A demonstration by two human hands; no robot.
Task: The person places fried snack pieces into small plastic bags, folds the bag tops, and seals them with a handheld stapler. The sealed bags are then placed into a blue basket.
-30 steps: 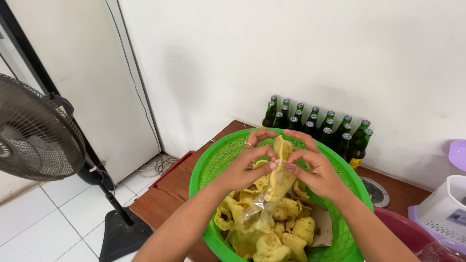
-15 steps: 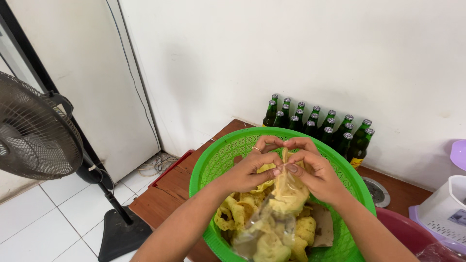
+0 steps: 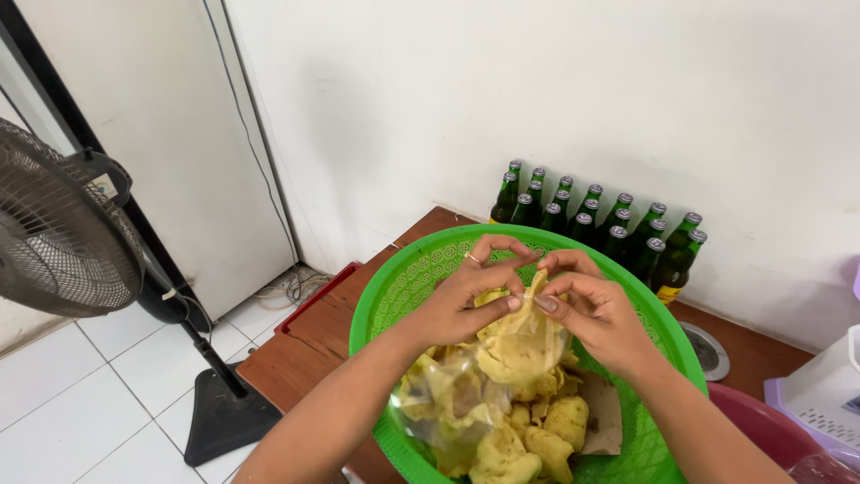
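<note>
I see a brown wooden table (image 3: 309,345) pushed up to the white wall. A big green basket (image 3: 403,278) sits on it, near the front. Behind the basket, a bunch of green bottles (image 3: 596,220) stands in rows against the wall. A small round metal thing (image 3: 708,350) lies flat on the wood just right of the basket. A dark red bowl (image 3: 761,430) is at the right edge. Beside the table is a white tile floor (image 3: 98,394). A black fan stand (image 3: 224,412) rests on the tiles.
</note>
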